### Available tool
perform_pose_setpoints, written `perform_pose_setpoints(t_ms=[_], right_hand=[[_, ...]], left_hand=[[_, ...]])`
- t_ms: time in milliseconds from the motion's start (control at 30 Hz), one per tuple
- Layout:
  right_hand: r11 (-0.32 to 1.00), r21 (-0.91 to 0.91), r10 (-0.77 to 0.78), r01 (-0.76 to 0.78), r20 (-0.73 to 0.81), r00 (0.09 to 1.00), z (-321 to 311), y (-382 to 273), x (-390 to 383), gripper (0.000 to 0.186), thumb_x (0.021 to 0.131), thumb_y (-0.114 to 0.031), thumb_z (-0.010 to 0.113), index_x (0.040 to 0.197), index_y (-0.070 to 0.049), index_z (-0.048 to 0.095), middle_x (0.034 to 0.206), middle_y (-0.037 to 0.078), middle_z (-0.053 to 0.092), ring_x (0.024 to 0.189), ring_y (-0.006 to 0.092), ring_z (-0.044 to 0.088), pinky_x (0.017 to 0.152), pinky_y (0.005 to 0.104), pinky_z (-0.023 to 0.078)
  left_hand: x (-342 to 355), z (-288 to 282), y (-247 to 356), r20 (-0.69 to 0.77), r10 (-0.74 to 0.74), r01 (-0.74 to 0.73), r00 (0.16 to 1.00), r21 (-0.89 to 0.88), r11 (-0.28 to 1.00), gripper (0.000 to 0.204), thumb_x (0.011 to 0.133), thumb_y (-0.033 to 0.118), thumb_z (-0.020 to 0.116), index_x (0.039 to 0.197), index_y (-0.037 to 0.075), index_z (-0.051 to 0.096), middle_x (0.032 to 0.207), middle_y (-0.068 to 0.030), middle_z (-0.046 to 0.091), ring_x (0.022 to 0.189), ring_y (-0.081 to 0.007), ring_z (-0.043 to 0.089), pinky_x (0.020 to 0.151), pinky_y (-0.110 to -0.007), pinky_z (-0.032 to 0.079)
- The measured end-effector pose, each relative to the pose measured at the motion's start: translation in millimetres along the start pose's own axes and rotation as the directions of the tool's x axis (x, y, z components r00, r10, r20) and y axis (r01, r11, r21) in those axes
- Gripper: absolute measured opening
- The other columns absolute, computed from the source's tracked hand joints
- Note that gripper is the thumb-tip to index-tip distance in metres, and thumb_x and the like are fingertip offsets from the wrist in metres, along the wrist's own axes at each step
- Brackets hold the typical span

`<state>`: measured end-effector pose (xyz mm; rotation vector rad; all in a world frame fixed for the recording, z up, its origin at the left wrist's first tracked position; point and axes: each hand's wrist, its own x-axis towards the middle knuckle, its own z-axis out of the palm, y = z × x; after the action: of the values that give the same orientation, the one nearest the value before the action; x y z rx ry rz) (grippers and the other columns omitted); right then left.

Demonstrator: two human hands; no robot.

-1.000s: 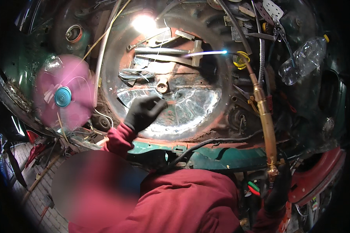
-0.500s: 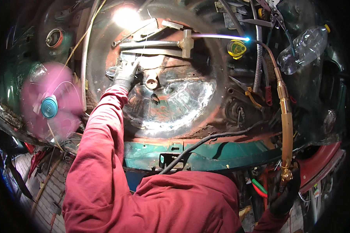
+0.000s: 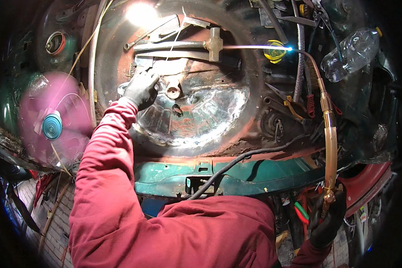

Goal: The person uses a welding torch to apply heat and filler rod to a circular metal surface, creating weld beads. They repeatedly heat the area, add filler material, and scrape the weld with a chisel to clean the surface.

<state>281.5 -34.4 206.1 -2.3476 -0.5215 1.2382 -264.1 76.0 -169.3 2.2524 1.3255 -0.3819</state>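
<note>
I can't make out what my left hand (image 3: 141, 88) touches under its glove. The pink fan (image 3: 53, 120) blurs. My right hand (image 3: 328, 221) hides the torch (image 3: 329, 134) grip.

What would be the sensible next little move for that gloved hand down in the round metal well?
Probably close the left hand on the small metal piece at its fingertips. The right hand holds the lit torch, its flame pointing left across the well.

torch (image 3: 329, 134): long brass tube, upright, lit, blue flame at its bent tip | sheet-metal patch (image 3: 196, 111): shiny, crinkled, in rusty well
</note>
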Motion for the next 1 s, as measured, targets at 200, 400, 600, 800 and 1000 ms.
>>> perform_pose_setpoints(t_ms=[200, 400, 600, 800, 1000], right_hand=[[0.585, -0.684, -0.421, 0.436, 0.204, 0.884, -21, 15, 9, 0.047, 0.117, -0.036, 0.055, 0.142, 0.003, 0.06, 0.108, 0.013, 0.066, 0.093, 0.0197, 0.069, 0.079, 0.0333, 0.056], [0.604, -0.662, -0.35, 0.444, 0.28, 0.894, -22, 32, 11, 0.041, 0.121, -0.024, 0.049, 0.149, 0.006, 0.055, 0.132, 0.021, 0.064, 0.111, 0.0305, 0.067, 0.094, 0.0418, 0.056], [0.647, -0.627, -0.193, 0.434, 0.416, 0.888, 26, 8, 42, 0.035, 0.122, -0.017, 0.045, 0.146, 0.007, 0.055, 0.128, 0.023, 0.063, 0.109, 0.0319, 0.067, 0.095, 0.0427, 0.056], [0.222, -0.601, -0.248, 0.768, 0.727, 0.64, 58, -12, 76, 0.042, 0.112, -0.003, 0.058, 0.154, 0.004, 0.055, 0.134, 0.022, 0.063, 0.117, 0.0319, 0.068, 0.097, 0.0441, 0.058], [0.81, -0.585, 0.334, -0.041, 0.403, 0.852, 120, -35, 105, 0.032, 0.122, -0.03, 0.042, 0.124, -0.005, 0.062, 0.084, 0.004, 0.059, 0.065, 0.013, 0.056, 0.059, 0.0316, 0.049]], left_hand=[[-40, -73, 62, -0.128, 0.187, -0.226, 0.974, -0.497, 0.837, 0.012, 0.087, 0.007, 0.063, 0.098, 0.004, 0.061, 0.093, -0.0199, 0.061, 0.088, -0.0432, 0.063, 0.079, -0.05, 0.051], [-104, -142, 129, 0.424, 0.155, 0.371, 0.892, -0.884, 0.283, 0.025, 0.092, 0.015, 0.057, 0.107, -0.003, 0.068, 0.094, -0.0091, 0.065, 0.088, -0.0219, 0.064, 0.084, -0.038, 0.052], [-111, -114, 130, 0.5, 0.164, 0.525, 0.85, -0.832, -0.182, 0.039, 0.109, 0.035, 0.052, 0.114, 0.0, 0.068, 0.088, -0.0024, 0.058, 0.076, -0.0095, 0.052, 0.07, -0.028, 0.043], [-101, -97, 117, 0.626, 0.111, 0.635, 0.772, -0.753, -0.172, 0.033, 0.114, 0.028, 0.061, 0.133, 0.001, 0.063, 0.083, 0.0015, 0.056, 0.07, -0.0074, 0.051, 0.063, -0.025, 0.042], [-98, -97, 113, 0.601, -0.036, 0.6, 0.798, -0.799, -0.047, 0.054, 0.116, 0.026, 0.056, 0.159, -0.005, 0.054, 0.083, -0.0031, 0.063, 0.076, -0.0128, 0.06, 0.073, -0.029, 0.05]])
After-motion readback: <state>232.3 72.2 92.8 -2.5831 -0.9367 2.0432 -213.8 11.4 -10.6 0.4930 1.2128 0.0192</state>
